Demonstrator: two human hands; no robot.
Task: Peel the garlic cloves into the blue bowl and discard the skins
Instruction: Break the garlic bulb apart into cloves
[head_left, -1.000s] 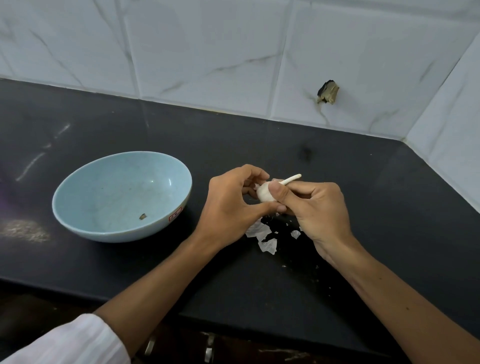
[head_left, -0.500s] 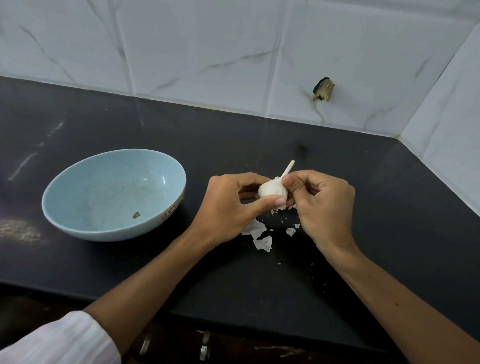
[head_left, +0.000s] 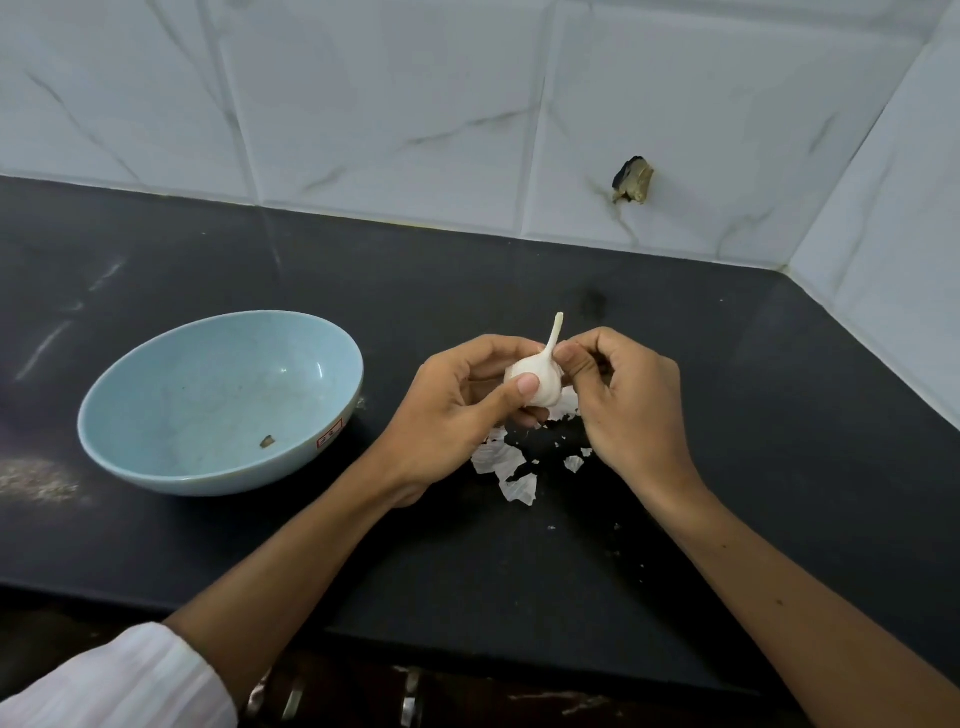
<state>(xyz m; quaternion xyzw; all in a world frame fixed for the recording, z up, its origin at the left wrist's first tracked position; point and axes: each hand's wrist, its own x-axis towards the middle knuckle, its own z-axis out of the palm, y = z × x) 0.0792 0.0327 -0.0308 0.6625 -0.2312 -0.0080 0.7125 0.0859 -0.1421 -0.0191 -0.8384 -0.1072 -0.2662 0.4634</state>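
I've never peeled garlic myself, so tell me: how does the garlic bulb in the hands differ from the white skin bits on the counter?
The garlic bulb is plump and whole, stalk pointing up; the skin bits are thin, flat, torn flakes. The garlic bulb is held between the left hand and right hand, above the counter; the skin bits lie loose on it. Both are white.

The left arm wears a white sleeve (head_left: 114, 680) with faint pinkish stripes, bunched in soft folds below the worktop's (head_left: 467, 582) front edge. The right forearm (head_left: 779, 597) is uncovered. Both hands are bare, nails short.
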